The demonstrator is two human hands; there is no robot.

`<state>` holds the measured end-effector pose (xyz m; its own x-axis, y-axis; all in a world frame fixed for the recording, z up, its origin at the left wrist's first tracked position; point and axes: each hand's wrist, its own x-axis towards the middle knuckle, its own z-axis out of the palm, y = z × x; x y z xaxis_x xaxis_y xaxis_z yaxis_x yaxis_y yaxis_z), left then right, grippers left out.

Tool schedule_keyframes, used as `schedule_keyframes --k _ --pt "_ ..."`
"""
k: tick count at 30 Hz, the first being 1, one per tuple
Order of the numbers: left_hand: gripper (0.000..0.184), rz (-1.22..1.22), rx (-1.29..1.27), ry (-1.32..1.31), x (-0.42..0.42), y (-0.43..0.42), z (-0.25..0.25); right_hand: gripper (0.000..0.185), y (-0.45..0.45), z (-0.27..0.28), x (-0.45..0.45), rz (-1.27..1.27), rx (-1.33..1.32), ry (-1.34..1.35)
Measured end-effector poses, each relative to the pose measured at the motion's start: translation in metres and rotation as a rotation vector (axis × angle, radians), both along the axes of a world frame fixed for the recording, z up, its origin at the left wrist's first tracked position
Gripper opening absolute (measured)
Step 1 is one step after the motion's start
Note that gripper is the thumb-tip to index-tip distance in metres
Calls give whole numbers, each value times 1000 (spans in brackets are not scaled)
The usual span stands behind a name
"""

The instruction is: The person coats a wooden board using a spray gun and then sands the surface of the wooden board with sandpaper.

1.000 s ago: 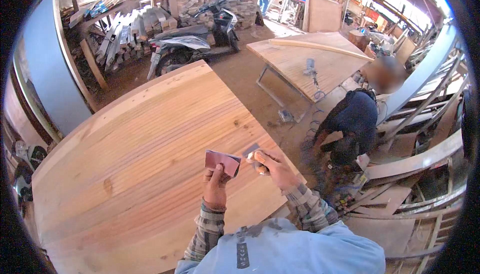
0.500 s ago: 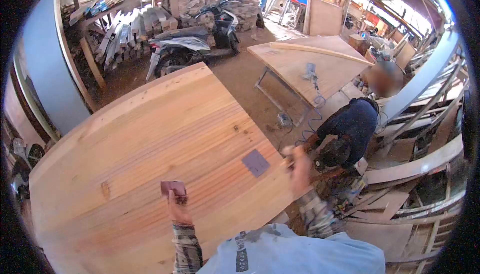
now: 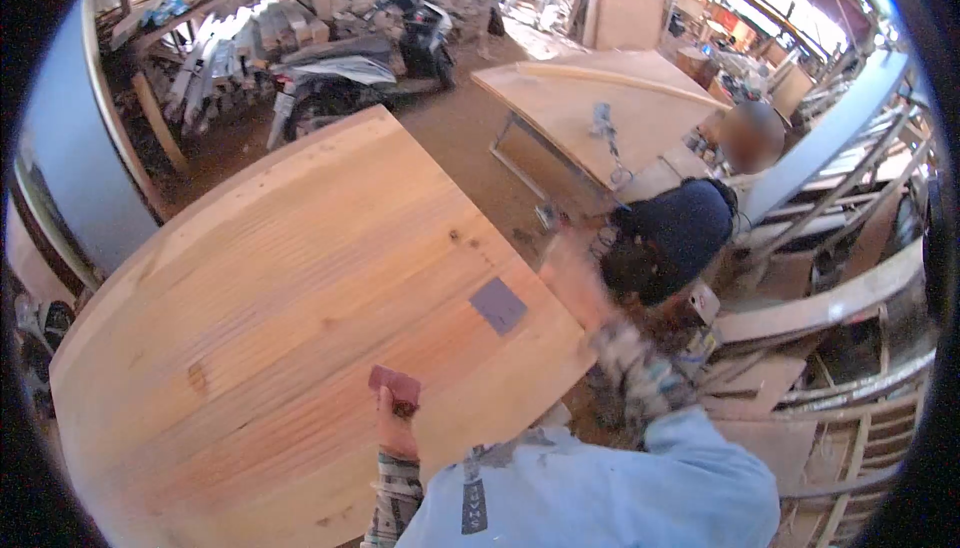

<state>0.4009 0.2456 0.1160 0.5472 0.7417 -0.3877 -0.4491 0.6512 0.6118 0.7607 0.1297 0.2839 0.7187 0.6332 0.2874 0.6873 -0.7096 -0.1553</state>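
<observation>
A large pale wooden panel lies below me, its boards streaked with reddish grain. My left hand is closed on a folded piece of reddish sandpaper over the panel near its front edge. Flat on the wood to the right rests a grey-purple sheet of sandpaper. My right hand is at the panel's right edge, close to that sheet. Motion smears its fingers, so I cannot make out whether it holds anything.
A co-worker in a dark shirt bends down just past my right hand. Behind stands a second table with a spray gun on it. A motorbike is parked near stacked timber. Wooden frames crowd the right.
My left hand has slid the reddish sandpaper rightward across the panel. My right hand has moved slightly left and upward in view. The whole view has shifted a little, and the co-worker bends differently.
</observation>
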Motion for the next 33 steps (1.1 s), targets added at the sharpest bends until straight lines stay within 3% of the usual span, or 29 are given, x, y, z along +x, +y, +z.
schedule_keyframes --k 1,2,3,4,5,8,10,11,12,13,14,16,17,18,20,22,24,26,27,28,29,30,31,33 --pt "38 -10 60 -35 -3 5 12 49 1 53 22 -93 60 -143" --pt "39 5 94 -19 -5 9 13 51 -12 62 78 63 307 -317" --pt "39 21 127 -2 -7 13 13 56 -28 96 101 395 517 556" --pt "40 46 148 73 -12 17 5 61 -43 131 124 308 720 1398" --pt "40 9 115 96 -23 15 9 61 -54 158 142 262 763 1430" --pt "40 33 154 125 -21 22 20 62 -88 218 217 78 562 756" --pt "39 119 13 208 -25 19 4 63 -145 225 305 18 244 350" --pt "39 109 20 178 -23 18 -1 65 -150 265 262 -293 20 4" --pt "40 97 24 156 -26 15 -7 69 -169 286 254 -504 -124 -161" --pt "41 85 25 143 -28 12 -10 74 -188 307 248 -725 -276 -288" --pt "41 80 32 128 -22 12 -13 80 -238 320 305 -845 -347 -238" --pt "39 32 12 106 -31 6 -19 79 -327 344 381 -937 -157 -237" --pt "39 24 13 118 -25 6 -10 78 -335 359 373 -894 152 -201" --pt "38 34 27 151 -16 -1 13 78 -320 371 345 -685 627 -113" --pt "37 69 50 194 -18 -17 26 77 -278 386 296 -285 1123 101" --pt "36 -66 111 -1 -6 -11 26 76 -240 387 257 -65 1149 283" --pt "35 -34 131 -17 3 -12 26 64 -199 366 221 23 852 399" --pt "34 -19 110 1 6 -11 21 51 -142 339 172 -34 537 252" --pt "33 -59 48 50 12 -10 20 38 -127 310 180 -9 318 92" --pt "33 -42 67 30 18 -10 30 29 -106 277 160 178 383 130" --pt "34 -43 79 51 19 -12 45 27 -97 235 149 243 403 362" --pt "34 -47 89 73 21 -10 53 32 -71 209 121 227 211 392" --pt "35 -48 47 65 23 -12 50 32 -57 165 96 457 245 16" --pt "36 -39 71 56 22 -13 53 36 -37 110 42 453 159 293"
